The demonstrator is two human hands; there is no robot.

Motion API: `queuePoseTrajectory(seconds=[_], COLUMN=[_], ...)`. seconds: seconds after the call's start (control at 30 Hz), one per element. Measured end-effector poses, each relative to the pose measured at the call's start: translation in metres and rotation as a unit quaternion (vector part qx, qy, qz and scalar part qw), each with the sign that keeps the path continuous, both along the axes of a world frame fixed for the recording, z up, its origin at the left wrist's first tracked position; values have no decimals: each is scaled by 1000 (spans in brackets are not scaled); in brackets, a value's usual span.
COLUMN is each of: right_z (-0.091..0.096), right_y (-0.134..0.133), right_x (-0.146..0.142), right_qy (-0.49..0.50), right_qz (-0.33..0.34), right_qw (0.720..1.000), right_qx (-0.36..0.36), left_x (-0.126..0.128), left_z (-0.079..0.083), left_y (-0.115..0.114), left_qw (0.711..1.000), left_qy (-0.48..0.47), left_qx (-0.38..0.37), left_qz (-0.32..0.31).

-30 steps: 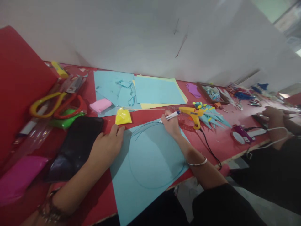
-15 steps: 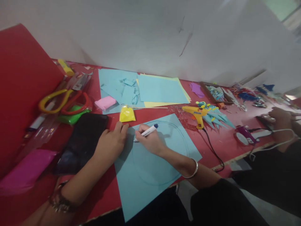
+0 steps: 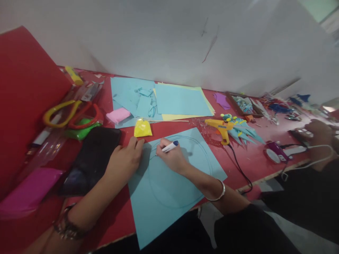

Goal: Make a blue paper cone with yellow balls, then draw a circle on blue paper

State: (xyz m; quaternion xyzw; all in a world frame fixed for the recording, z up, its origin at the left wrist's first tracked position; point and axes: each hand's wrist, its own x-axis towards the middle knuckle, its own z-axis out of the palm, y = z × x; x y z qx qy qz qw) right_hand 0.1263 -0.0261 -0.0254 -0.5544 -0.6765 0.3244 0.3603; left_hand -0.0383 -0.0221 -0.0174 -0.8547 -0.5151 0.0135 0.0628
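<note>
In my right hand (image 3: 172,157) is a white marker (image 3: 170,146) with a dark blue end, its tip down at the left part of a light blue sheet (image 3: 150,222). A large double outline, roughly round, is drawn on that sheet. My left hand (image 3: 125,158) lies with fingers stretched out at the sheet's upper left corner, holding nothing. Beside its wrist is a black phone-like slab (image 3: 90,158). Just beyond the left fingertips sits a small yellow packet (image 3: 143,128), with a thin stick (image 3: 169,121) behind it.
Scissors (image 3: 59,114) with yellow and red handles and a magenta packet (image 3: 30,192) are at left. More blue sheets (image 3: 182,100) lie at the back. A yellow glue gun (image 3: 224,130) with a black cord is right of my sheet. Another person's hand (image 3: 316,132) is at far right.
My right hand has moved the marker slightly right and away from me, leaving a short line at the outline's left side. My left hand stays almost still.
</note>
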Motion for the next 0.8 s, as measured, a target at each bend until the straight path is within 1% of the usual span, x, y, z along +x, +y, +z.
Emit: queuePoseTrajectory(seconds=[0.17,0.37,0.47,0.6,0.8], right_z=[-2,-5,-7,-8,-8], right_y=[6,9,11,16,20], right_x=[17,20,26,42,68], right_qy=[-8,-1,3,-13,-33], right_qz=[-43,-49,-64,-103,-155], right_qw=[999,999,997,993,984], right_qx=[17,18,33,59,83], left_x=[0,0,0,-1,0], left_z=[-4,-4,-4,-3,-1], left_y=[1,2,2,2,2], left_qw=[1000,1000,1000,1000,1000], left_qy=[-11,-1,5,10,2], left_qx=[18,27,31,15,14], left_qz=[1,-1,-3,-2,-4])
